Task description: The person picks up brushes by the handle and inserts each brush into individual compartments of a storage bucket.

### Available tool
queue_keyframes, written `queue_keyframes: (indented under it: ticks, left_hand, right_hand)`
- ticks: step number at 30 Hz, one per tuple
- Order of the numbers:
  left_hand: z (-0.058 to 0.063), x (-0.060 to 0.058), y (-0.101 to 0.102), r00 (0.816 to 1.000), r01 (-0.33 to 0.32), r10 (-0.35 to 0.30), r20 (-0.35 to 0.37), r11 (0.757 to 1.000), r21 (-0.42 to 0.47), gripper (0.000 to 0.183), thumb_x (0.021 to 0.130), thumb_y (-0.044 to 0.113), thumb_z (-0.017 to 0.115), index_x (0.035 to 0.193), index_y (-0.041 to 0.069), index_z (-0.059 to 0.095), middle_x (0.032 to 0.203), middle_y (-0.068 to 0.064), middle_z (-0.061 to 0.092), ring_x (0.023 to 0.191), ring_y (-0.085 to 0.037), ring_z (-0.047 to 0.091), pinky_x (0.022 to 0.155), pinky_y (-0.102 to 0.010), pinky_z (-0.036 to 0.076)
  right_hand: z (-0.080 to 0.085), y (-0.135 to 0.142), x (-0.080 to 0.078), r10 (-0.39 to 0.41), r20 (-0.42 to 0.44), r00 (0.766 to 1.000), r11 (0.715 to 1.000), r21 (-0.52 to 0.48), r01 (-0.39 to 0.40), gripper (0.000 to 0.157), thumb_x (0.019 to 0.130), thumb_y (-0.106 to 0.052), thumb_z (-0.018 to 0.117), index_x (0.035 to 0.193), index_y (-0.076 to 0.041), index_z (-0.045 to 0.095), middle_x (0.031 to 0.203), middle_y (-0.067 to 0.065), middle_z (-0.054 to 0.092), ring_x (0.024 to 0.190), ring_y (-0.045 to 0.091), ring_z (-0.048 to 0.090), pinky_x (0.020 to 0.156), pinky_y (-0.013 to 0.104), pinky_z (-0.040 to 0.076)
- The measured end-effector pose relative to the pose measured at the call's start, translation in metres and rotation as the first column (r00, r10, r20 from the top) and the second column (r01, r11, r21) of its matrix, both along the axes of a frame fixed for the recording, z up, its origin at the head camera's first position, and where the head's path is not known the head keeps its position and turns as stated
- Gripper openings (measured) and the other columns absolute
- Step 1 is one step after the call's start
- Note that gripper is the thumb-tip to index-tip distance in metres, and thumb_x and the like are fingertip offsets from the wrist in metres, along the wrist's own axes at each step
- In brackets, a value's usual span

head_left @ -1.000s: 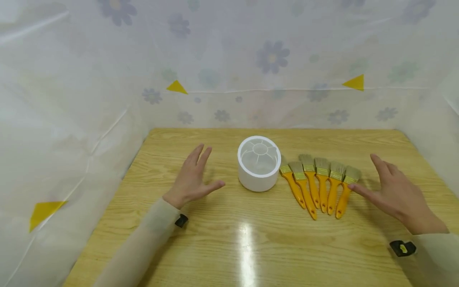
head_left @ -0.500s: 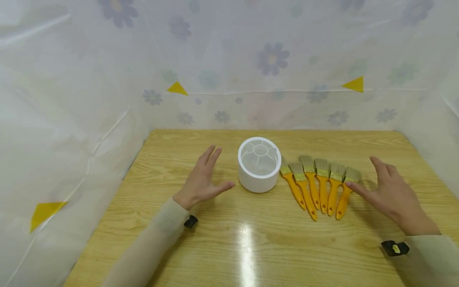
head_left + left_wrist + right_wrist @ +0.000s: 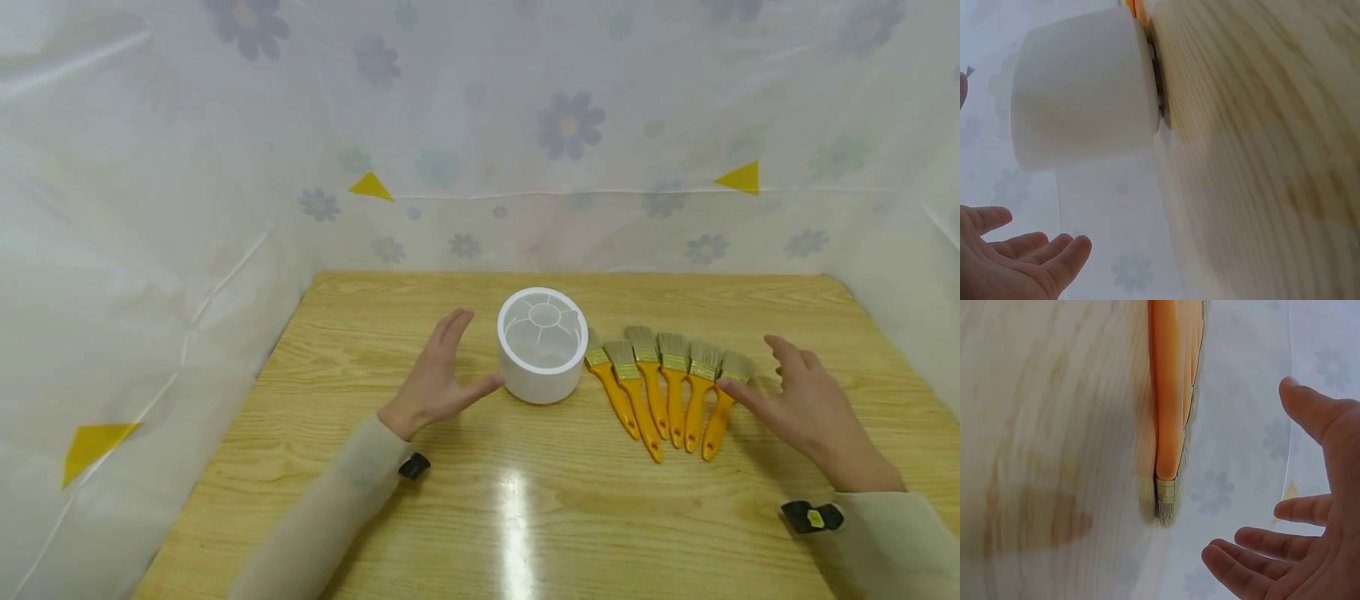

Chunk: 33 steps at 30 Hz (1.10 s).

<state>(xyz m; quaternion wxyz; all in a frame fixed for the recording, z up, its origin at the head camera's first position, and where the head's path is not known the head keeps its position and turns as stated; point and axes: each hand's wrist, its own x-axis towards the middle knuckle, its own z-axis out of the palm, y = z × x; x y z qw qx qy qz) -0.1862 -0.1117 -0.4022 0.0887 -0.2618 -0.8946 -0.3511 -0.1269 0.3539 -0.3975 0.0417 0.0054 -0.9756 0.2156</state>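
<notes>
A white round container (image 3: 542, 383) with an open top and a spoked pattern at its bottom stands mid-table. Just left of it is my left hand (image 3: 435, 383), fingers spread and holding nothing; the left wrist view shows a gap between the fingers and the container's side (image 3: 1085, 94). To the container's right, several paintbrushes (image 3: 675, 392) with orange handles and pale bristles lie fanned out, bristles away from me. My right hand (image 3: 813, 412) hovers at the rightmost brush with thumb and fingers apart. Nothing is in its grasp in the right wrist view, where a brush handle (image 3: 1169, 394) shows.
The wooden table (image 3: 517, 533) is enclosed by pale, flower-printed plastic sheeting (image 3: 465, 117) at the back and sides. Yellow triangles (image 3: 738, 178) mark the sheeting. The leftmost brush's bristles sit close beside the container.
My left hand has moved right, closer to the container. My right hand has shifted slightly left toward the brushes. Container and brushes have stayed in place.
</notes>
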Motion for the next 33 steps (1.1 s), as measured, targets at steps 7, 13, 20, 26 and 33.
queue_keyframes:
  ticks: [7,13,20,26,33]
  left_hand:
    - [0.0,-0.002,0.008,0.999,0.042,-0.042,-0.006,0.996,0.082,0.096,0.079,0.052,0.072,0.151,0.013,0.024,0.152,-0.007,0.026,0.129,-0.022,0.038,0.1,-0.042,0.042]
    - [-0.001,-0.003,0.014,0.998,0.058,-0.062,0.02,0.985,0.16,0.091,0.08,0.046,0.074,0.149,0.011,0.028,0.149,-0.009,0.031,0.128,-0.022,0.037,0.102,-0.037,0.042]
    - [-0.002,-0.004,0.02,0.995,0.062,-0.076,0.059,0.976,0.21,0.09,0.081,0.046,0.074,0.149,0.01,0.028,0.148,-0.009,0.031,0.13,-0.026,0.036,0.102,-0.041,0.042]
    - [-0.004,-0.004,0.025,0.995,0.051,-0.071,0.069,0.966,0.253,0.085,0.081,0.038,0.076,0.147,0.008,0.031,0.146,-0.011,0.034,0.128,-0.034,0.039,0.1,-0.042,0.044]
    - [-0.005,-0.003,0.033,0.993,0.049,-0.078,0.092,0.956,0.29,0.081,0.081,0.031,0.075,0.146,0.004,0.033,0.144,-0.016,0.035,0.128,-0.038,0.04,0.099,-0.044,0.044]
  right_hand:
    - [-0.004,-0.002,-0.002,0.005,0.022,1.0,1.0,-0.03,-0.004,0.098,0.088,-0.055,0.061,0.15,0.004,0.015,0.131,0.037,0.037,0.105,0.052,0.045,0.068,0.061,0.043]
    - [-0.006,-0.002,-0.002,0.038,0.021,0.999,0.998,-0.054,-0.037,0.091,0.088,-0.05,0.063,0.146,0.009,0.025,0.129,0.038,0.04,0.101,0.053,0.051,0.068,0.06,0.047]
    - [-0.004,-0.004,-0.001,0.05,0.057,0.997,0.994,-0.105,-0.044,0.084,0.09,-0.049,0.062,0.142,0.01,0.032,0.129,0.037,0.043,0.105,0.053,0.051,0.071,0.06,0.049]
    - [-0.006,-0.004,-0.002,0.05,0.049,0.998,0.993,-0.105,-0.045,0.082,0.09,-0.047,0.063,0.14,0.011,0.035,0.128,0.037,0.044,0.104,0.052,0.051,0.071,0.06,0.049]
    - [-0.01,-0.001,-0.003,0.055,0.087,0.995,0.993,-0.107,-0.046,0.083,0.09,-0.048,0.062,0.139,0.012,0.035,0.127,0.037,0.044,0.104,0.052,0.051,0.072,0.058,0.05]
